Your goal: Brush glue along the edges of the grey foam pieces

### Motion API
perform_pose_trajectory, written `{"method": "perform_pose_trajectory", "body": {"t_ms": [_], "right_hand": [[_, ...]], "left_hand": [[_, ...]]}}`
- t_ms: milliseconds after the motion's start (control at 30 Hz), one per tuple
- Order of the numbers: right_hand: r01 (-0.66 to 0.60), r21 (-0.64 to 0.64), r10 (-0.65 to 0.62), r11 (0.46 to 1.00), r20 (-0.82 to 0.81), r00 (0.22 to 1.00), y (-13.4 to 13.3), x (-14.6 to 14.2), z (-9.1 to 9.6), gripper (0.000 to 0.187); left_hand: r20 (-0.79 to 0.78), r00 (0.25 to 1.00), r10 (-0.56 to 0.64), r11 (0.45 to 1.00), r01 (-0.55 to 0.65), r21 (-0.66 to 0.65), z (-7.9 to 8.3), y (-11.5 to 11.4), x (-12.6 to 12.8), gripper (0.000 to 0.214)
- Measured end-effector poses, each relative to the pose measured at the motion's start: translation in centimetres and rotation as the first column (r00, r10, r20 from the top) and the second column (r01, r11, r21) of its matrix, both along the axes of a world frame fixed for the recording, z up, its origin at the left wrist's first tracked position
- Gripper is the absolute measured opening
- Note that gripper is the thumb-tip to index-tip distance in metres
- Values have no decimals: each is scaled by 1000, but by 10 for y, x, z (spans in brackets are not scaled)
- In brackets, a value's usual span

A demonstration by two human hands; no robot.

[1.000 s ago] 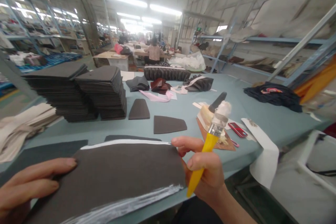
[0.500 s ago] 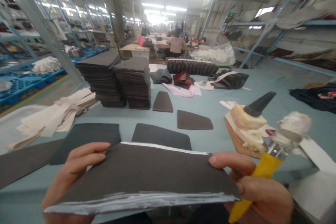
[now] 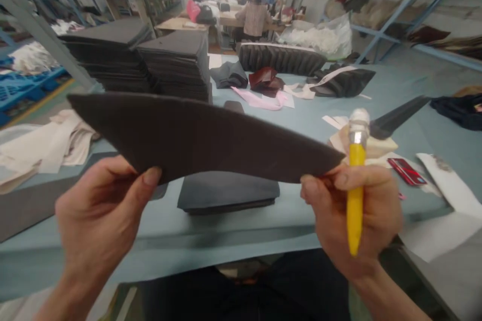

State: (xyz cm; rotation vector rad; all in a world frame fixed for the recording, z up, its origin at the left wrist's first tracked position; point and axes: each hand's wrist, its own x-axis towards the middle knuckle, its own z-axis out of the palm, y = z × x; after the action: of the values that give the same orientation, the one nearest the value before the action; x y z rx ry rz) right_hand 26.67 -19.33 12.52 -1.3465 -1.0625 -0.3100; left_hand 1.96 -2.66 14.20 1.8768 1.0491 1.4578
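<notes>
My left hand (image 3: 107, 205) pinches the lower left part of a dark panel (image 3: 211, 135) between thumb and fingers. At the panel's right end, my right hand (image 3: 350, 205) grips it with thumb and fingertips. That same hand also holds a yellow-handled brush (image 3: 356, 200), its white-caked head pointing up. The panel is raised above the table and bends slightly, its lower edge curving upward in the middle. Below it lies a small stack of dark grey panels (image 3: 229, 193). Another dark panel (image 3: 26, 215) lies flat at the left, partly behind my left hand.
Two tall stacks of dark panels (image 3: 176, 55) stand at the back left. Cream fabric strips (image 3: 56, 145) lie at the left. A black cone-shaped piece (image 3: 399, 118) rests on a pale block at right, near a red-and-black item (image 3: 406, 171). Pink strips (image 3: 259, 98) lie farther back.
The panel has been raised and tilted, so the white-coated edges no longer show. Both hands now pinch it from below. The brush has swung upright, and my view has tipped downward.
</notes>
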Motion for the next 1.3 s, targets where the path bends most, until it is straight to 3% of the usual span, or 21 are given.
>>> {"method": "perform_pose_trajectory", "body": {"t_ms": [133, 300, 467, 633, 800, 1300], "right_hand": [[33, -51, -40, 998, -161, 986, 13, 10, -3, 30], [9, -177, -60, 984, -284, 957, 22, 21, -18, 31], [-5, -252, -71, 968, -292, 954, 21, 22, -30, 30], [-5, -282, -85, 959, -305, 949, 16, 23, -35, 33], [-3, -317, -101, 948, -311, 945, 13, 29, -41, 33], [24, -217, -78, 976, -243, 967, 13, 36, -55, 32]], "left_hand": [[-128, 980, -151, 977, 128, -172, 17, 21, 11, 30], [-7, 952, -306, 884, 281, -374, 12, 33, 19, 39], [20, 922, -386, 843, 362, -399, -9, 38, 16, 45], [-44, 874, -484, 801, 423, -423, -16, 37, 10, 38], [-96, 858, -505, 798, 423, -429, -26, 34, 6, 33], [-122, 811, -572, 788, 502, -358, -42, 36, 0, 18]]}}
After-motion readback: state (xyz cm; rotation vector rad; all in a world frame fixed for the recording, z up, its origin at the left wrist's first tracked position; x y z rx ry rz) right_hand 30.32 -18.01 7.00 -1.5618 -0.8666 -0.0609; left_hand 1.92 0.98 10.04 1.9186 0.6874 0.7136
